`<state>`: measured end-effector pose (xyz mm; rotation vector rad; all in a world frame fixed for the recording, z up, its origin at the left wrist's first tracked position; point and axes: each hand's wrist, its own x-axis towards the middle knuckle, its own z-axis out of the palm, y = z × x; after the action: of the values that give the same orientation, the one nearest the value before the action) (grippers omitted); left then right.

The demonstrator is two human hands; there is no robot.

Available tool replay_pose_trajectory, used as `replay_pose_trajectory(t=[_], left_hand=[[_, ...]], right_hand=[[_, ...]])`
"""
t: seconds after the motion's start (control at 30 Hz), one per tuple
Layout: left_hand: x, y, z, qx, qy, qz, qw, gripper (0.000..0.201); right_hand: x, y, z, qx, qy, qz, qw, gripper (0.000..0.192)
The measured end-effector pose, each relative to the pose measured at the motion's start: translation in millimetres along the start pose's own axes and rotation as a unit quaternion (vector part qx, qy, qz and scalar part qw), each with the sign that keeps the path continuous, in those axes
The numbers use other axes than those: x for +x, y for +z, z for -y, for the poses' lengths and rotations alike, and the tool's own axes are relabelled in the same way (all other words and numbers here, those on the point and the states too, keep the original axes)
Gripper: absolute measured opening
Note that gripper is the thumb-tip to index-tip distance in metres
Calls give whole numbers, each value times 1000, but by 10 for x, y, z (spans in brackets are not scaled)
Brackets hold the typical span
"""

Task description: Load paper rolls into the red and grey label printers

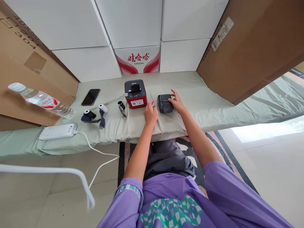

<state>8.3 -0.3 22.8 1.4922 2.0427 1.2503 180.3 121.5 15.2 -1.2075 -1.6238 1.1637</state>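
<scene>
My right hand [177, 102] cups the small black printer [165, 103] to steady it; my left hand [151, 113] rests loosely open beside it, holding nothing.

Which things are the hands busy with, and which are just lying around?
Busy with:
- small black printer, right hand on it
- left hand beside it

Lying around:
- red printer
- phone
- water bottle
- white power bank
- label rolls
</scene>
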Motion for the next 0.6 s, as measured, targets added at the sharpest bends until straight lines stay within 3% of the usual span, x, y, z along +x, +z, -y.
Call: replay_pose_trajectory(t=[0.2, 0.3, 0.37, 0.43, 0.5, 0.6], left_hand=[[46, 4, -48, 39, 11, 14, 999, 51], [-158, -80, -128, 3, 63, 13, 998, 56], [-534, -288, -108, -27, 113, 35, 993, 56], [-1093, -630, 35, -67, 156, 88, 982, 51], [-1747, -1035, 281, -102, 185, 184, 960, 51], [-2631, -1558, 648, -90, 116, 253, 956, 70]], right_hand=[[-35, -15, 220, -20, 52, 25, 998, 82], [-189, -7, 301, 30, 92, -18, 995, 77], [-444, -35, 355, 106, 108, -99, 983, 70], [-846, -110, 384, 205, 113, -150, 961, 56], [-1350, -229, 336, 239, 129, -103, 957, 41], [-2119, -394, 108, 131, 196, 27, 972, 28]])
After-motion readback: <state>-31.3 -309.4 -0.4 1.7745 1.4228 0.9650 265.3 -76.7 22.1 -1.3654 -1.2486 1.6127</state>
